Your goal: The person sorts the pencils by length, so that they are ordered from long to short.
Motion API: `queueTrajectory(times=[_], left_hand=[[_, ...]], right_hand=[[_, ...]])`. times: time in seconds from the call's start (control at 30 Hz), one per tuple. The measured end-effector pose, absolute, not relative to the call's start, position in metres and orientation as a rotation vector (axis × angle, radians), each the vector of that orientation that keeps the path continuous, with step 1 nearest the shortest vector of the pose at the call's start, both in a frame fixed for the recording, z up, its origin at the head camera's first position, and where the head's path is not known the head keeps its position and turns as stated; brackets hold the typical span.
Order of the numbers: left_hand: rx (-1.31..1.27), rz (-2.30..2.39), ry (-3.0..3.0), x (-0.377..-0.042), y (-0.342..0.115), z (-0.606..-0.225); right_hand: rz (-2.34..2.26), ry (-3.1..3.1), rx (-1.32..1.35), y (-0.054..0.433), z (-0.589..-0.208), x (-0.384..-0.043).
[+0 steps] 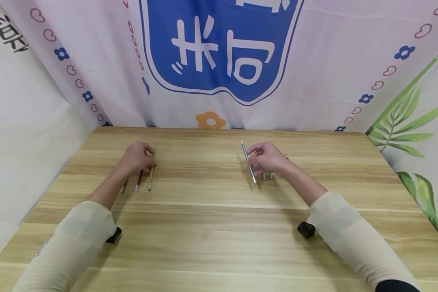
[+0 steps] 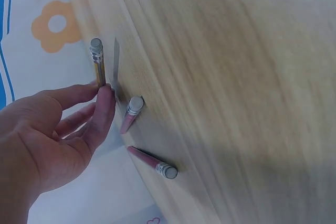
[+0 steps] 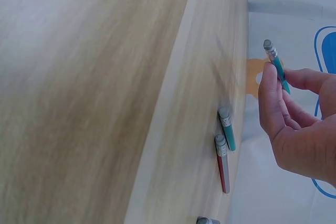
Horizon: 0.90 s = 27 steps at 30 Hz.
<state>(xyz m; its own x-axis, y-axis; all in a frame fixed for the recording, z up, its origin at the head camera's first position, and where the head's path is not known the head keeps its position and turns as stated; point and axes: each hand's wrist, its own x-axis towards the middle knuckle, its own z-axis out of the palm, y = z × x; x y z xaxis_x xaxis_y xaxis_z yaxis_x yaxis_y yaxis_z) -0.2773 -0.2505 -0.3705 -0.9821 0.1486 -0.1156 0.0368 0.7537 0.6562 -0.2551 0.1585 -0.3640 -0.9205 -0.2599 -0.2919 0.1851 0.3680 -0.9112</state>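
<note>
My left hand (image 1: 136,157) pinches a yellow pencil (image 1: 151,177) between thumb and fingers, its eraser end toward me. In the left wrist view this pencil (image 2: 100,71) stands off the table, a shadow beside it. Two reddish pencils (image 2: 132,113) lie below that hand. My right hand (image 1: 267,157) pinches a teal pencil (image 1: 245,152) at the right, with its sharpened tip pointing away. Under the right hand, in the right wrist view, lie another teal pencil (image 3: 228,131) and a red pencil (image 3: 223,170); another eraser end (image 3: 207,221) shows at the lower edge.
The wood-grain table (image 1: 204,235) reaches back to a white curtain (image 1: 113,61) with a blue emblem. Black objects (image 1: 306,230) sit beneath both forearms, at the sleeve ends. Leaf-printed cloth (image 1: 409,134) hangs along the right side.
</note>
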Motion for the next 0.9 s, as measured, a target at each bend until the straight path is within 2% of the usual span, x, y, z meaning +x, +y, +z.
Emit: queueTrajectory(times=[0.67, 0.9], left_hand=[[0.150, 1.045, 2.779, -0.277, -0.255, -0.373], [0.075, 1.141, 2.699, -0.277, -0.256, -0.372]], right_hand=[[-1.601, 2.211, -0.084, 0.150, -0.368, -0.255], [-1.618, 2.192, -0.111, 0.142, -0.370, -0.256]])
